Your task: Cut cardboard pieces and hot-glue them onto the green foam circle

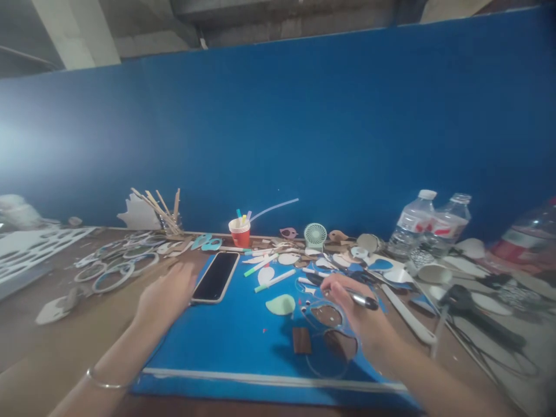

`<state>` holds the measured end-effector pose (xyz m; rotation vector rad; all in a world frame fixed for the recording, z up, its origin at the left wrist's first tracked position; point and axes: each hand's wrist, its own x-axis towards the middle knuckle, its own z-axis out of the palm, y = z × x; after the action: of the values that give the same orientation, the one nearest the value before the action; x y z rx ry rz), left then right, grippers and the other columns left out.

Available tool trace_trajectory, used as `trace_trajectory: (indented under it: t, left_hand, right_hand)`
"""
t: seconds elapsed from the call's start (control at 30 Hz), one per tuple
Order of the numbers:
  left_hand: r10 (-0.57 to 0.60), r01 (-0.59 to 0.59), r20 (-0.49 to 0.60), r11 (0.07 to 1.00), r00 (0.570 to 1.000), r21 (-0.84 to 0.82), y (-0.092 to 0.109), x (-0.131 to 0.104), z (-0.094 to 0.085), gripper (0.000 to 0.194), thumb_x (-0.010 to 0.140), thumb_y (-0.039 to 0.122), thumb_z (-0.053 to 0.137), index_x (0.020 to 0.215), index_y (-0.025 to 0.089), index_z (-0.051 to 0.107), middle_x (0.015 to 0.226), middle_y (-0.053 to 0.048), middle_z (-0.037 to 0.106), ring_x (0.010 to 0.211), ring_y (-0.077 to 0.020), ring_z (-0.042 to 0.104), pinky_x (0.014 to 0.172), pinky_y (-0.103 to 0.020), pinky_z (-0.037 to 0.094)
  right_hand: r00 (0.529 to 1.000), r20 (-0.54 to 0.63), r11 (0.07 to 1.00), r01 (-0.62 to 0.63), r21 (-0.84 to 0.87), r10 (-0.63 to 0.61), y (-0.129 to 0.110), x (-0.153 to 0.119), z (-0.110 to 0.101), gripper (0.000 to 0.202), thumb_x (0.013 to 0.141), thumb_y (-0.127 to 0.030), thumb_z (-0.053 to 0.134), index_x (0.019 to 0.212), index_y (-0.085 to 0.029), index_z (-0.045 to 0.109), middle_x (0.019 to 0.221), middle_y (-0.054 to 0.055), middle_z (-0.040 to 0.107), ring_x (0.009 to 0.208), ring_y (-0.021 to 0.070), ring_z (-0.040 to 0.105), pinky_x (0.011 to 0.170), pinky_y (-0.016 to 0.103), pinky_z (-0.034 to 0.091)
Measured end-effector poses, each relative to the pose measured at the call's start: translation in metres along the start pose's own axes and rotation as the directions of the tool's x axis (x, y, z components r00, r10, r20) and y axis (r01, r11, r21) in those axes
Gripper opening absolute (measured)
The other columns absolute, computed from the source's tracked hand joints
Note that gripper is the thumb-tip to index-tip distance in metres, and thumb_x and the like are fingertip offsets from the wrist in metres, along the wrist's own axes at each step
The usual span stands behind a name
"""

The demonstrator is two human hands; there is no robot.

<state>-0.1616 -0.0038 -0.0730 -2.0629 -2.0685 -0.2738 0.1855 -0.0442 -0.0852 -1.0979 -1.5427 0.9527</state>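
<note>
My left hand (167,295) lies low over the table, just left of a phone (217,278) with a dark screen. Its fingers look stretched forward, a little blurred, with nothing seen in them. On the right, the fingers of my right hand (350,298) are closed round a black and silver pen (362,299), its dark end pointing left. Beneath that hand are sunglasses (328,315) with clear frames. Left of them a pale green leaf-shaped piece (280,304) and a small brown wooden block (302,340) rest on the blue mat (217,341).
White-and-green markers (274,280) and many loose cut shapes cover the mat's far side. A red paper cup (240,233), a small fan (315,236) and water bottles (414,223) stand behind. Ring shapes (115,278) lie left; a black-handled tool (482,318) lies right.
</note>
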Motion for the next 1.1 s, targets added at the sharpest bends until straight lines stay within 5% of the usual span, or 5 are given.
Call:
trace_trajectory:
  t: [0.23, 0.53, 0.7, 0.83, 1.1]
  left_hand:
    - [0.557, -0.479, 0.026, 0.735, 0.83, -0.48, 0.137, -0.024, -0.017, 0.039, 0.084, 0.043, 0.04, 0.116, 0.021, 0.045, 0.114, -0.007, 0.055, 0.101, -0.0234, 0.052, 0.083, -0.035, 0.041]
    - [0.521, -0.328, 0.125, 0.686, 0.844, -0.65, 0.183, -0.036, 0.018, 0.037, 0.091, 0.035, 0.021, 0.086, 0.017, 0.052, 0.079, -0.007, 0.063, 0.068, -0.0186, 0.057, 0.061, -0.027, 0.04]
    - [0.607, -0.226, 0.161, 0.509, 0.778, -0.831, 0.17, -0.036, 0.009, 0.047, 0.091, 0.04, 0.012, 0.068, 0.017, 0.046, 0.061, 0.0, 0.053, 0.055, -0.0118, 0.047, 0.053, -0.022, 0.036]
    - [0.588, -0.276, 0.234, 0.646, 0.774, -0.712, 0.141, -0.03, 0.011, 0.039, 0.089, 0.041, 0.023, 0.078, 0.018, 0.051, 0.071, -0.002, 0.055, 0.066, -0.0149, 0.05, 0.061, -0.026, 0.038]
    - [0.612, -0.394, 0.242, 0.713, 0.753, -0.58, 0.144, -0.038, 0.028, 0.051, 0.061, 0.037, 0.066, 0.105, 0.019, 0.048, 0.101, -0.009, 0.054, 0.093, -0.0273, 0.049, 0.079, -0.039, 0.038]
  right_hand:
    - [0.982, -0.158, 0.955, 0.141, 0.26, -0.102, -0.009, 0.018, 0.043, 0.034, 0.082, -0.031, 0.045, 0.05, -0.019, 0.045, 0.062, 0.0, 0.047, 0.067, 0.0157, 0.048, 0.065, 0.028, 0.037]
    - [0.974, 0.035, 0.244, -0.091, 0.966, 0.226, 0.0, 0.026, 0.05, 0.049, 0.081, -0.043, 0.044, 0.046, -0.019, 0.018, 0.037, -0.009, 0.017, 0.035, 0.0078, 0.017, 0.039, 0.024, 0.023]
    - [1.0, -0.015, 0.359, 0.022, 0.933, -0.021, -0.018, 0.029, 0.006, 0.052, 0.082, -0.047, 0.039, 0.045, -0.019, 0.016, 0.038, -0.009, 0.012, 0.033, 0.0072, 0.012, 0.035, 0.024, 0.017]
    - [0.937, -0.313, 0.53, 0.345, 0.775, -0.153, -0.042, 0.036, -0.04, 0.039, 0.075, -0.038, 0.053, 0.047, -0.02, 0.033, 0.044, -0.008, 0.022, 0.036, 0.0067, 0.017, 0.037, 0.023, 0.019]
    - [0.981, -0.085, 0.952, -0.149, 0.269, 0.177, 0.005, 0.036, 0.004, 0.024, 0.077, -0.026, 0.049, 0.055, -0.018, 0.053, 0.06, 0.0, 0.049, 0.057, 0.0124, 0.046, 0.051, 0.026, 0.036]
